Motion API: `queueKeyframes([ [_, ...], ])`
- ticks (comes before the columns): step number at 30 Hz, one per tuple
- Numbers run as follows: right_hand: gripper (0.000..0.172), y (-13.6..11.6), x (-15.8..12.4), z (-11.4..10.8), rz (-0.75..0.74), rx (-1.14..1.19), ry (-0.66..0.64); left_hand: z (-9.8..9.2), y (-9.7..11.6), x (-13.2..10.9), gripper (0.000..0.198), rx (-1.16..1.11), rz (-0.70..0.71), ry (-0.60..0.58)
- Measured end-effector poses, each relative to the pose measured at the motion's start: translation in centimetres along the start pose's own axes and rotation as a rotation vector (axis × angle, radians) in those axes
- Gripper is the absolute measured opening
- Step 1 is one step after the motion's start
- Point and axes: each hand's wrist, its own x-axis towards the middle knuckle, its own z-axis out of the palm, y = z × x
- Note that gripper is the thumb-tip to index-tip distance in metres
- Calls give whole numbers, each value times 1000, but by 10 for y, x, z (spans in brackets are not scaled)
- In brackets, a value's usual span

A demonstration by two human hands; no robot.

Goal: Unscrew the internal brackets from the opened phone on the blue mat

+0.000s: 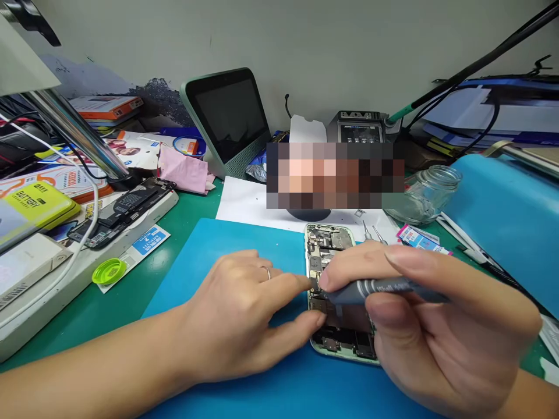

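An opened smartphone [345, 326] with a pale green frame lies on the blue mat, its circuit boards and inner parts exposed. My left hand [244, 314], a ring on one finger, steadies the phone at its left side. Its index fingertip and thumb rest on the phone, somewhat apart, while the other fingers curl under. Between thumb and fingers, my right hand [445, 326] grips a dark grey screwdriver [349, 293], held low and slanted over the phone's middle. The fingers cover part of its handle, and I cannot make out its tip. My right hand also hides the phone's right side.
Behind the phone is a white sheet [244, 203] with slim metal tools [367, 231] near its edge. A glass jar [430, 195] stands back right. At left, phone parts [126, 212] lie on a white ledge near a green cap [109, 271]. A screen device [231, 119] stands behind.
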Motion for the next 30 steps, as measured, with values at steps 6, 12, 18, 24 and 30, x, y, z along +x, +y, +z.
queueKeyframes([
  [6,59,-2,0,-1,-19,24,-34,1,0,0,18,18,78,-55],
  [12,58,0,-3,-2,38,-12,26,1,-2,0,24,44,11,-46],
  [18,48,0,-3,2,169,-14,168,-1,-9,2,21,95,-275,-90],
  [24,48,3,-4,3,174,-14,188,-2,-9,3,12,61,-338,-138],
  [30,51,2,-3,4,174,21,210,-4,-3,8,34,31,-342,-157],
])
